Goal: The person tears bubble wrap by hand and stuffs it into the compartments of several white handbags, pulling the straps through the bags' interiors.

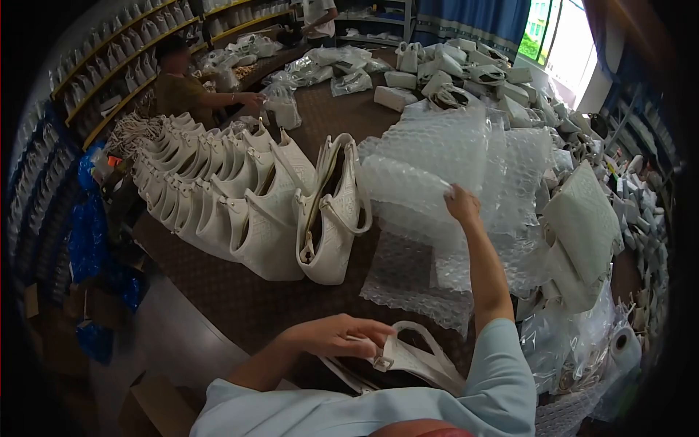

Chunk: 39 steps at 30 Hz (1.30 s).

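Observation:
My right hand (pixel 464 205) reaches forward and pinches the edge of a clear bubble wrap sheet (pixel 415 178), one of several lying in a loose pile. Close to my body, a cream handbag (pixel 426 362) with a raised pattern and a strap buckle lies tilted at the table's near edge. My left hand (pixel 342 336) is on the upper part of this handbag, beside its handle, with fingers bent around a pale strap. The bag's lower part is hidden by my sleeve and body.
A long row of cream handbags (pixel 269 233) stands on the brown table (pixel 218 280) at left. Wrapped and loose bags (pixel 444 76) heap up at the back and right. Across the table a person (pixel 182 91) handles a plastic-wrapped bag. Another person (pixel 319 18) stands farther back.

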Available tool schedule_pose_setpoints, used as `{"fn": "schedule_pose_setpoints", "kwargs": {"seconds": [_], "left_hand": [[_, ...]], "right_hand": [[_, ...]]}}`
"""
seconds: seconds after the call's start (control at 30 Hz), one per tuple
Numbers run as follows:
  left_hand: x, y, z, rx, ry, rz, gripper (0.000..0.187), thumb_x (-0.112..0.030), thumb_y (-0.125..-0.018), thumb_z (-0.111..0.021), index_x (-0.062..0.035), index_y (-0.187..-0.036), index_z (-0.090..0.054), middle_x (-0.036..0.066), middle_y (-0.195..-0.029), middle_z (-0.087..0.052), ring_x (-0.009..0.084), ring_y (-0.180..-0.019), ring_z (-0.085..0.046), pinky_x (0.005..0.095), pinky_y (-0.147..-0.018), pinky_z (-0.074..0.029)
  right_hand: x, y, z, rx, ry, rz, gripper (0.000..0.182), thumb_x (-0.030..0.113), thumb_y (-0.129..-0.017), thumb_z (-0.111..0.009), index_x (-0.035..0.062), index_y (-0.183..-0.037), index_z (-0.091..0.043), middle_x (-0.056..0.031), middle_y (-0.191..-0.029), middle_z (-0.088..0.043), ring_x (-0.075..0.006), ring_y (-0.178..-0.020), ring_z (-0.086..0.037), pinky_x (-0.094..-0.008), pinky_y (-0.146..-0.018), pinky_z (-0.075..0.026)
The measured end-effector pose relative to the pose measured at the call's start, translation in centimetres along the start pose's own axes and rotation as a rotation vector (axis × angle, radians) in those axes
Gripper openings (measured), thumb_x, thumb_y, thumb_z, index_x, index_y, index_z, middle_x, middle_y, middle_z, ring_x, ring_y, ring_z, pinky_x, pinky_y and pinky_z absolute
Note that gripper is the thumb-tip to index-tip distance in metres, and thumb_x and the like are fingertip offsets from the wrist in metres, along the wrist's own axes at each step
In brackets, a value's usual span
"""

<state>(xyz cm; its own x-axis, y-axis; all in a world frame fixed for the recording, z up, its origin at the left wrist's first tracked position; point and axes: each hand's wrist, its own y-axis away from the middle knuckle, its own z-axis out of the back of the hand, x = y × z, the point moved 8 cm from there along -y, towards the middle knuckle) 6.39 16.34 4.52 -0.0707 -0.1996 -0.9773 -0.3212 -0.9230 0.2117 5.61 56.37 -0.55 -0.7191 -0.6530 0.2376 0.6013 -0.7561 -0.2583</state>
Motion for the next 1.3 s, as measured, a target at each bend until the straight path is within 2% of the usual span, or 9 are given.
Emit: {"fn": "schedule_pose_setpoints", "kwargs": {"seconds": [0.27, 0.4, 0.5, 0.8, 0.9, 1.0, 1.1, 1.23, 1.3], "left_hand": [[0.2, -2.2, 10.4, -0.587, 0.467, -0.126, 0.066, -0.05, -0.089, -0.05, -0.0044, -0.134, -0.038, 0.01, -0.131, -0.047, 0.0244, -0.114, -0.05, 0.0387, -0.091, -0.045], [1.8, -6.7, 15.8, -0.543, 0.641, -0.09, 0.102, -0.073, -0.077, -0.043, -0.0013, -0.143, -0.013, 0.015, -0.145, -0.026, 0.0333, -0.129, -0.032, 0.0444, -0.096, -0.038], [0.9, -8.2, 15.6, -0.417, 0.845, -0.187, 0.108, -0.077, -0.074, -0.043, -0.0016, -0.143, -0.011, 0.015, -0.147, -0.023, 0.0335, -0.13, -0.032, 0.0455, -0.098, -0.037], [-2.5, -6.7, 14.2, -0.293, 0.946, -0.422, 0.112, -0.079, -0.069, -0.045, -0.0025, -0.144, -0.01, 0.015, -0.147, -0.023, 0.0316, -0.13, -0.032, 0.0455, -0.1, -0.034], [-3.8, -5.3, 13.5, -0.263, 0.943, -0.493, 0.114, -0.079, -0.068, -0.046, -0.0028, -0.144, -0.01, 0.015, -0.147, -0.023, 0.0309, -0.13, -0.032, 0.0454, -0.1, -0.034], [-5.9, -3.9, 13.4, -0.215, 0.934, -0.602, 0.115, -0.08, -0.067, -0.047, -0.0031, -0.144, -0.009, 0.015, -0.147, -0.023, 0.0303, -0.131, -0.032, 0.0454, -0.101, -0.033], [-8.6, -1.7, 13.2, -0.154, 0.891, -0.714, 0.117, -0.08, -0.065, -0.048, -0.0034, -0.144, -0.009, 0.015, -0.147, -0.022, 0.0296, -0.131, -0.031, 0.0454, -0.102, -0.032], [-11.6, 1.6, 11.9, -0.081, 0.81, -0.81, 0.119, -0.081, -0.063, -0.049, -0.0038, -0.144, -0.009, 0.015, -0.147, -0.022, 0.0288, -0.131, -0.031, 0.0454, -0.102, -0.031], [-13.0, 2.6, 11.4, -0.059, 0.759, -0.824, 0.12, -0.081, -0.062, -0.05, -0.004, -0.144, -0.009, 0.015, -0.147, -0.022, 0.0284, -0.131, -0.031, 0.0454, -0.103, -0.031]], "right_hand": [[0.8, 15.2, 13.6, 0.049, -1.804, -0.105, 0.035, 0.02, -0.085, -0.054, 0.0007, -0.114, -0.054, -0.0049, -0.083, -0.063, -0.0197, -0.071, -0.063, -0.034, -0.064, -0.052], [6.8, 23.7, 12.3, 0.493, -1.811, 0.073, 0.036, 0.015, -0.081, -0.056, -0.0001, -0.113, -0.054, -0.0075, -0.084, -0.063, -0.0201, -0.072, -0.062, -0.0371, -0.067, -0.053], [14.5, 27.6, 12.9, 0.872, -0.701, 0.611, 0.045, 0.014, -0.072, -0.06, -0.0009, -0.114, -0.051, -0.0154, -0.085, -0.063, -0.0241, -0.076, -0.063, -0.0339, -0.063, -0.048], [18.5, 28.4, 16.9, 0.792, -1.245, 0.461, 0.049, 0.01, -0.071, -0.061, 0.0002, -0.116, -0.045, -0.0085, -0.09, -0.061, -0.0146, -0.07, -0.058, -0.0281, -0.061, -0.046], [13.9, 25.5, 16.8, 0.529, -1.4, 0.097, 0.038, 0.008, -0.075, -0.059, -0.0014, -0.111, -0.049, -0.0111, -0.095, -0.06, -0.0149, -0.082, -0.059, -0.031, -0.071, -0.048], [10.5, 23.1, 19.9, 0.119, -0.82, 0.009, 0.022, 0.01, -0.079, -0.057, -0.0021, -0.097, -0.055, -0.0117, -0.097, -0.06, -0.0178, -0.103, -0.056, -0.034, -0.086, -0.044], [12.3, 23.8, 24.1, -0.468, -0.426, 0.455, 0.019, 0.017, -0.073, -0.065, 0.0012, -0.081, -0.059, -0.0145, -0.11, -0.058, -0.0253, -0.101, -0.056, -0.0437, -0.094, -0.039], [11.2, 21.9, 20.2, -0.144, -1.631, 0.705, 0.021, 0.018, -0.072, -0.068, 0.0013, -0.079, -0.057, -0.0129, -0.113, -0.057, -0.0239, -0.109, -0.051, -0.0429, -0.099, -0.034], [9.8, 21.8, 17.5, 0.032, -1.347, 0.368, 0.017, 0.01, -0.072, -0.067, 0.0023, -0.085, -0.059, -0.0079, -0.106, -0.059, -0.0187, -0.105, -0.051, -0.0314, -0.091, -0.038]]}}
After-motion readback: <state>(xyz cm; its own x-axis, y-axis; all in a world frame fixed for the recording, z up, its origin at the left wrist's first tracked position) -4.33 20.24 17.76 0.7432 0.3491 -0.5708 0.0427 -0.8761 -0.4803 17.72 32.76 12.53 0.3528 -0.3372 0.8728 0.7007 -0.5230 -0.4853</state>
